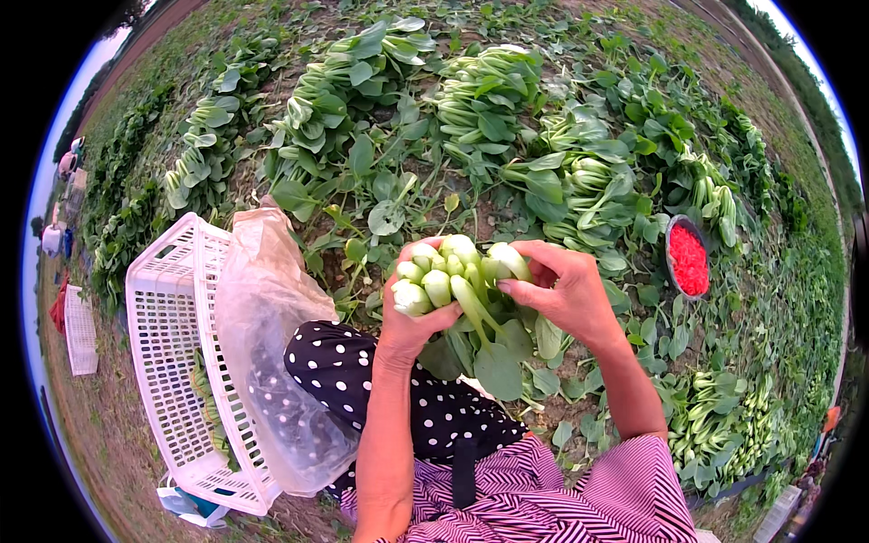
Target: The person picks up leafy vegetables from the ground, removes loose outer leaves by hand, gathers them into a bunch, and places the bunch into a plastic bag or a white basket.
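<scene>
My left hand [411, 312] is closed round a bunch of leafy greens with pale, thick stems, like bok choy [436, 288]. The stem ends face up and the leaves hang down over my lap. At the bunch's right side, my right hand [553, 282] pinches one head [506, 263] between thumb and fingers. Beyond my hands, cut greens lie in rows and piles on the ground, among them a tall pile [475, 102] and a nearer one [587, 176]. A dark bowl of red ties or strips [688, 260] sits to the right.
A white perforated plastic crate [163, 326] stands at my left with some greens inside. Clear plastic sheeting [271, 326] hangs over its side against my leg. Another white crate [81, 330] lies farther left. More greens [709, 424] are heaped at the lower right.
</scene>
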The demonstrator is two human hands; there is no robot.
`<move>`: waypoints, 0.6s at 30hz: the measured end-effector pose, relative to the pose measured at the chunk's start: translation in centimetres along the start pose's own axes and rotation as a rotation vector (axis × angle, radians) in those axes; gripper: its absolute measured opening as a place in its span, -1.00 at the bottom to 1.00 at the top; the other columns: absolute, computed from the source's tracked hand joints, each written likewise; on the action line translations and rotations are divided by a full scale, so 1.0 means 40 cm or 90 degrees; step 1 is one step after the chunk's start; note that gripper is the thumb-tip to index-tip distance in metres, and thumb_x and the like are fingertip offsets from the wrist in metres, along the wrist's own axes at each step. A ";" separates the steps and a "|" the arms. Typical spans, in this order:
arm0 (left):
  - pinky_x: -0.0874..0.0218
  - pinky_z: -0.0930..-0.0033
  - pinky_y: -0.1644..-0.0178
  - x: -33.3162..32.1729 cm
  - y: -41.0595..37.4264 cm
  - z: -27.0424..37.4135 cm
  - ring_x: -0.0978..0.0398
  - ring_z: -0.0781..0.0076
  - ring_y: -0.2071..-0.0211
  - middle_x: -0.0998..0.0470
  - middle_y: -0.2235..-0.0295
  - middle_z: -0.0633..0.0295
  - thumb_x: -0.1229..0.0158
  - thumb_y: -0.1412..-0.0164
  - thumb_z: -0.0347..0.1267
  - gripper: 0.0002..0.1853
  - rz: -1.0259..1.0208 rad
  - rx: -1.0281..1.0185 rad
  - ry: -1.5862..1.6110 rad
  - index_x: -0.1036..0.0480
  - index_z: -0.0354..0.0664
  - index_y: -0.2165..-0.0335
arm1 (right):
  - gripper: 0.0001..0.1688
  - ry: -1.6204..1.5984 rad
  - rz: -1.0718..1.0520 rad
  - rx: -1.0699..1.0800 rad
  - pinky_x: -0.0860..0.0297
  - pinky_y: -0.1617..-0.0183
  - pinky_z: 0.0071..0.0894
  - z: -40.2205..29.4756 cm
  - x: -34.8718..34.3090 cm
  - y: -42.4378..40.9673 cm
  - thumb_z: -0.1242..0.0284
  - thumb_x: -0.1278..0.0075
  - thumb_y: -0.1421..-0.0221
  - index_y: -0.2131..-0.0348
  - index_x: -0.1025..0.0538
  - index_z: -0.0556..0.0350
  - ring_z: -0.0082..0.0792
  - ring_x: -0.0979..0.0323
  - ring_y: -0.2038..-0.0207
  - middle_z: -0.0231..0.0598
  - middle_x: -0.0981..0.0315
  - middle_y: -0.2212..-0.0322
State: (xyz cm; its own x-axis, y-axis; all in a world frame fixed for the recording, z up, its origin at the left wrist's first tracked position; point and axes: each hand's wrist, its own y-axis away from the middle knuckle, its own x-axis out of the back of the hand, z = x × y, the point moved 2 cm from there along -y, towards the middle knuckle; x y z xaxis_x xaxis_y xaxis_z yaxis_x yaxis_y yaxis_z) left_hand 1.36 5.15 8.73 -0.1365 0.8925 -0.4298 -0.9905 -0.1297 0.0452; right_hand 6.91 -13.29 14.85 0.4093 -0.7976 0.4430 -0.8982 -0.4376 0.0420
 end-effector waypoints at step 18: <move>-0.20 0.41 -0.03 0.004 -0.012 0.101 -0.32 0.48 0.09 -0.33 0.10 0.27 -0.35 0.33 -0.52 -0.20 -0.012 -0.102 -0.193 -0.21 -0.21 0.00 | -0.34 0.022 -0.033 0.144 -0.34 0.38 -0.41 -0.057 -0.058 -0.052 0.31 -0.29 0.23 0.12 -0.39 0.20 -0.32 -0.39 0.50 -0.16 -0.44 0.48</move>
State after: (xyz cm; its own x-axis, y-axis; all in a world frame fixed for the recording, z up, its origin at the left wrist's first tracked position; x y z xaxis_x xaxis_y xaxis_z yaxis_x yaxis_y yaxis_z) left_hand 1.77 7.09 12.30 -0.1410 0.9801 -0.1398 -0.9812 -0.1571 -0.1120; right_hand 7.46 -9.58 15.79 0.4450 -0.7582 0.4766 -0.8155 -0.5630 -0.1341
